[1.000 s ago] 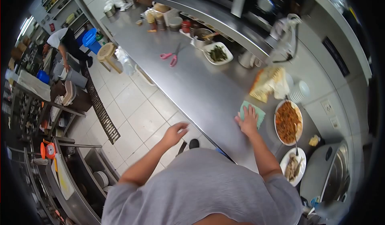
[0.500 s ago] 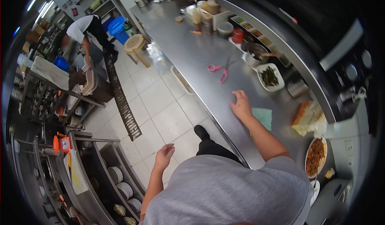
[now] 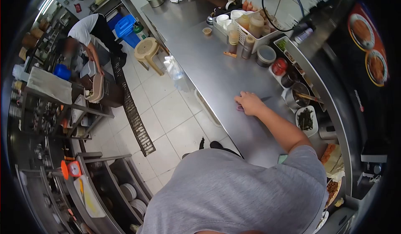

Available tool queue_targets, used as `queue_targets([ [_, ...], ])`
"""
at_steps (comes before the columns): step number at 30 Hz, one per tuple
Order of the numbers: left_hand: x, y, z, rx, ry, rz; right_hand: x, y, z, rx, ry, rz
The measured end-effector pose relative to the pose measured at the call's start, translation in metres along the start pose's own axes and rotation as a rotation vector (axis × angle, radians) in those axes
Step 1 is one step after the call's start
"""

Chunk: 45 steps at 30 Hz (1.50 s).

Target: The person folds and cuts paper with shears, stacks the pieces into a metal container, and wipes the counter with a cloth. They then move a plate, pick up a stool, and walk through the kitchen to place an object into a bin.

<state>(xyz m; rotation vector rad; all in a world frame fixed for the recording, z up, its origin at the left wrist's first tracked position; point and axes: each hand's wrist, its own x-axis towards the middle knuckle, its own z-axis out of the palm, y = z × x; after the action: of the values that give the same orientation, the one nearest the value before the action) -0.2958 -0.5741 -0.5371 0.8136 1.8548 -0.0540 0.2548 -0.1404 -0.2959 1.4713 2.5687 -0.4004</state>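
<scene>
My right hand is down on the steel counter, its fingers curled over a pair of scissors. Part of the pink handle of the scissors shows at the fingertips, and the dark blades point away on the other side; the rest is hidden under the hand. Close by are a white dish of dark green leaves and a metal pot with a wooden-handled utensil in it. A corner of a green cloth shows beside my torso. My left hand is out of view.
A white basket of sauce bottles, squeeze bottles and a red-lidded jar line the counter's far side. To the left are a beige stool, a floor drain grate and a person bending over a bin.
My right hand has gone from open above the counter to curled over the scissors. The left hand has left the view. My body has moved forward along the counter.
</scene>
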Motion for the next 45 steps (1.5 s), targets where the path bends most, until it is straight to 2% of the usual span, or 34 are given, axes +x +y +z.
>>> queue_targets([
  [3, 0.074, 0.030, -0.061, 0.088, -0.005, 0.144, 0.052, -0.033, -0.051, 0.126, 0.155, 0.077],
  [4, 0.105, 0.035, -0.085, 0.176, 0.001, 0.238, 0.062, -0.045, -0.072, 0.375, 0.330, 0.091],
  [5, 0.141, 0.046, -0.119, 0.361, 0.038, 0.425, 0.074, -0.053, -0.088, 0.620, 0.509, 0.104],
  [6, 0.165, 0.077, -0.155, 0.712, 0.127, 0.764, 0.088, -0.059, -0.098, 0.612, 0.515, 0.113],
  [7, 0.146, 0.121, -0.198, 0.063, 0.105, 0.275, 0.105, -0.064, -0.111, 0.671, 0.670, 0.074],
  [8, 0.181, 0.125, -0.226, 0.116, 0.260, 0.545, 0.121, -0.069, -0.124, 0.724, 0.827, 0.030],
  [9, 0.213, 0.134, -0.255, 0.108, 0.246, 0.460, 0.135, -0.075, -0.135, 0.710, 0.833, 0.035],
  [10, 0.216, 0.171, -0.269, -0.470, 0.278, 0.115, 0.149, -0.078, -0.147, 0.755, 0.920, 0.058],
  [13, 0.248, 0.230, -0.330, -0.317, 0.310, 0.180, 0.189, -0.075, -0.182, 0.731, 1.068, 0.125],
  [14, 0.254, 0.242, -0.345, -0.299, 0.301, 0.186, 0.199, -0.071, -0.191, 0.752, 1.179, 0.100],
  [16, 0.285, 0.255, -0.363, -0.072, 0.204, 0.259, 0.218, -0.055, -0.207, 0.763, 1.350, 0.073],
  [17, 0.300, 0.260, -0.373, 0.477, 0.149, 0.558, 0.228, -0.041, -0.214, 0.754, 1.362, 0.088],
  [18, 0.314, 0.264, -0.384, 1.033, 0.089, 0.845, 0.238, -0.024, -0.220, 0.687, 1.482, 0.133],
  [19, 0.324, 0.266, -0.384, 0.990, 0.102, 0.908, 0.250, -0.006, -0.225, 0.618, 1.600, 0.175],
  [20, 0.314, 0.286, -0.380, 0.500, -0.041, 0.488, 0.264, 0.016, -0.229, 0.611, 1.612, 0.183],
  [21, 0.314, 0.300, -0.389, 0.493, -0.178, 0.585, 0.279, 0.040, -0.234, 0.580, 1.665, 0.259],
  [22, 0.362, 0.280, -0.378, 0.737, -0.133, 0.723, 0.292, 0.064, -0.238, 0.549, 1.706, 0.331],
  [23, 0.385, 0.280, -0.372, 0.974, -0.055, 0.866, 0.306, 0.083, -0.242, 0.553, 1.697, 0.331],
  [25, 0.382, 0.302, -0.386, 0.769, -0.104, 0.671, 0.342, 0.131, -0.258, 0.499, 1.734, 0.468],
  [26, 0.382, 0.312, -0.392, 0.685, -0.101, 0.595, 0.365, 0.176, -0.253, 0.310, 1.771, 0.538],
  [27, 0.381, 0.326, -0.401, 0.613, -0.084, 0.528, 0.384, 0.204, -0.253, 0.326, 1.777, 0.549],
  [29, 0.381, 0.356, -0.412, 0.458, -0.045, 0.406, 0.415, 0.259, -0.259, 0.243, 1.525, 0.858],
  [30, 0.382, 0.367, -0.416, 0.373, -0.024, 0.346, 0.424, 0.278, -0.268, 0.443, 1.306, 0.954],
  [33, 0.385, 0.405, -0.419, 0.167, 0.032, 0.203, 0.444, 0.294, -0.289, 0.591, 1.179, 1.020],
  [34, 0.376, 0.420, -0.418, 0.170, 0.029, 0.196, 0.457, 0.320, -0.277, 0.473, 1.220, 1.064],
  [35, 0.364, 0.442, -0.420, 0.140, 0.017, 0.205, 0.462, 0.320, -0.278, 0.476, 1.210, 1.074],
  [37, 0.334, 0.503, -0.430, 0.092, -0.011, 0.229, 0.461, 0.284, -0.300, 0.387, 1.503, 1.067],
  [38, 0.350, 0.500, -0.433, 0.172, -0.066, 0.314, 0.459, 0.250, -0.309, 0.426, 1.592, 0.994],
  [39, 0.365, 0.508, -0.438, 0.187, -0.077, 0.303, 0.462, 0.237, -0.297, 0.362, 1.618, 0.907],
  [40, 0.390, 0.510, -0.446, 0.443, -0.211, 0.429, 0.464, 0.225, -0.283, 0.299, 1.637, 0.817],
  [41, 0.414, 0.512, -0.453, 0.694, -0.348, 0.554, 0.472, 0.212, -0.255, 0.434, 1.640, 0.669],
  [42, 0.443, 0.516, -0.460, 0.769, -0.368, 0.582, 0.470, 0.163, -0.252, 0.464, 1.559, 0.595],
  [43, 0.464, 0.525, -0.464, 0.843, -0.387, 0.616, 0.477, 0.129, -0.227, 0.636, 1.506, 0.526],
  [45, 0.477, 0.569, -0.470, 0.882, -0.286, 0.560, 0.470, 0.074, -0.170, 0.709, 1.170, 0.430],
])
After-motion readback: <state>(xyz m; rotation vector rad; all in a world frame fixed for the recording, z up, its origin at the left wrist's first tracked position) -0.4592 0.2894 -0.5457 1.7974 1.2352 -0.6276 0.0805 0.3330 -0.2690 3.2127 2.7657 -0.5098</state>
